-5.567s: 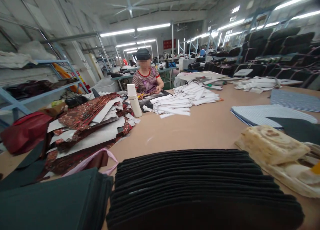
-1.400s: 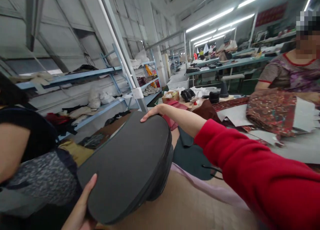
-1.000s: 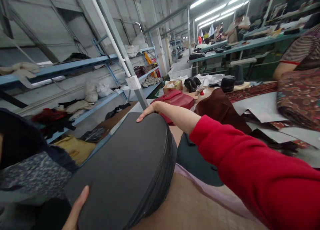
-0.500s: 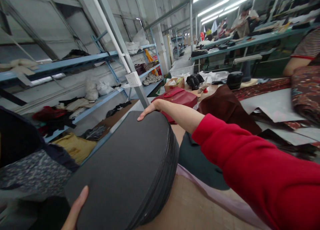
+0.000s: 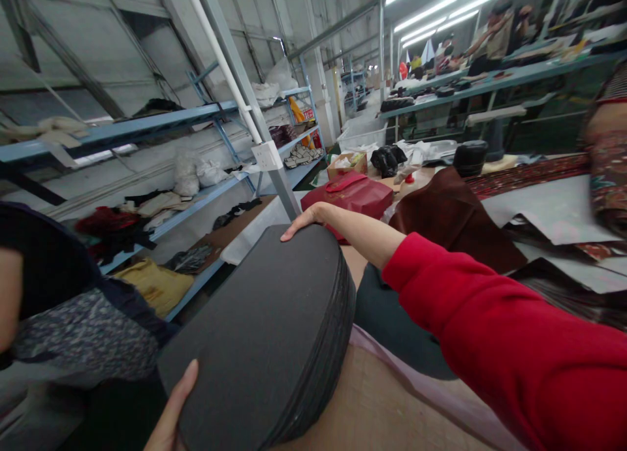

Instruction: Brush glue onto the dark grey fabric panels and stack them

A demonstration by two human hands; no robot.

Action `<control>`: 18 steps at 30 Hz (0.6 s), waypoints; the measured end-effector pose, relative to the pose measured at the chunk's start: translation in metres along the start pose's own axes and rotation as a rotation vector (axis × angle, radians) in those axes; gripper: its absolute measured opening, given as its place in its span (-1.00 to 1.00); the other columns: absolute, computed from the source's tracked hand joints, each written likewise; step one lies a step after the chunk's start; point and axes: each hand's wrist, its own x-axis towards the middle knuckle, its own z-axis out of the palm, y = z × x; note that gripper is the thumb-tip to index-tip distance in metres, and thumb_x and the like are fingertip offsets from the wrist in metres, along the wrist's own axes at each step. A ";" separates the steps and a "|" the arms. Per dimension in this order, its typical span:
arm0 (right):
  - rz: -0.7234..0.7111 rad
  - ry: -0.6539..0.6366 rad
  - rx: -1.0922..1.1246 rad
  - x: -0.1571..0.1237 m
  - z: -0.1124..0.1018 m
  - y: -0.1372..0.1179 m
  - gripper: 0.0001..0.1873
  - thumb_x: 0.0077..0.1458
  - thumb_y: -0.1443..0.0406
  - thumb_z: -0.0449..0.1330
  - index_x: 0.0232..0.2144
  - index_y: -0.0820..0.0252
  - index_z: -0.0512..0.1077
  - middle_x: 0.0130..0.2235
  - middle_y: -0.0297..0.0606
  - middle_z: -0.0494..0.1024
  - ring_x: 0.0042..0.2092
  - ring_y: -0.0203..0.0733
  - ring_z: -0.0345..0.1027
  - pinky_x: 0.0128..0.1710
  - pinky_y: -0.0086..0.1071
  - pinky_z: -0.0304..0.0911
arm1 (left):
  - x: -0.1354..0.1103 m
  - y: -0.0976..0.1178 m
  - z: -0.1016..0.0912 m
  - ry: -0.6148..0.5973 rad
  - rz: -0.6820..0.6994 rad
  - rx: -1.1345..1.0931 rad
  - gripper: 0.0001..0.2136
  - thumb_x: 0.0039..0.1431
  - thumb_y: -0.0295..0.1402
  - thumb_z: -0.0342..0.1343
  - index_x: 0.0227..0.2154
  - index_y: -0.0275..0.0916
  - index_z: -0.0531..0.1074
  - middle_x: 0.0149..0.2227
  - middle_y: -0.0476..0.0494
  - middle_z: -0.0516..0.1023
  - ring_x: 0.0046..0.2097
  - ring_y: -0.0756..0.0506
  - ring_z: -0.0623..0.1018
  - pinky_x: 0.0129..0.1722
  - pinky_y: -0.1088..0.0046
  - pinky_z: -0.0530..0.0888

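A thick stack of dark grey sheets [image 5: 259,327], rounded along one side and straight along the other, lies tilted between my two hands. My right hand [image 5: 308,217], below a red sleeve, grips the far end with its thumb on the top sheet and its other fingers hidden behind the edge. At the near left edge my left hand [image 5: 177,405] holds the stack, its thumb on top and the rest of the fingers out of sight. Beside the stack a dark green piece of material [image 5: 396,327] lies on the brown tabletop [image 5: 362,399], partly behind my right sleeve.
A red bag [image 5: 347,195] and dark brown leather [image 5: 453,219] lie beyond my right arm. Blue shelves [image 5: 181,209] with cloth and bags run along the left wall. A metal post [image 5: 264,147] rises at the table edge. A person [image 5: 63,288] stands close on the left.
The view has shifted slightly, so the stack and both hands appear a little farther right. More of the person on the left shows. Both hands keep their hold.
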 end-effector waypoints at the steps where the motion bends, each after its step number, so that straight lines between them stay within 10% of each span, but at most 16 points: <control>1: 0.051 -0.029 -0.002 0.004 -0.001 0.003 -0.42 -0.35 0.11 0.42 -0.24 0.27 0.45 -0.29 -0.12 0.57 -0.12 0.05 0.45 -0.05 -0.07 0.34 | 0.000 -0.001 0.000 -0.019 0.000 -0.002 -0.58 0.12 -0.32 0.08 0.08 -0.13 0.32 -0.14 -0.09 0.60 -0.04 -0.15 0.53 0.10 0.25 0.35; 9: -0.030 0.020 0.111 0.006 -0.009 0.025 -0.42 -0.24 -0.04 0.34 -0.23 0.21 0.44 -0.15 -0.12 0.55 -0.07 -0.06 0.42 0.02 -0.19 0.27 | -0.005 -0.014 -0.005 0.003 -0.037 -0.067 -0.53 0.17 -0.17 0.03 0.13 -0.15 0.25 -0.02 -0.13 0.53 0.07 -0.14 0.44 0.22 0.25 0.14; 18: -0.244 -0.002 0.394 0.006 -0.008 0.094 -0.24 0.04 -0.26 -0.15 -0.17 0.21 0.42 -0.06 -0.08 0.51 0.00 -0.13 0.38 0.07 -0.27 0.20 | -0.009 -0.044 0.004 -0.079 -0.024 -0.282 -0.42 0.12 0.06 -0.07 0.17 0.00 0.16 0.06 -0.13 0.46 0.07 -0.23 0.44 -0.01 0.19 0.44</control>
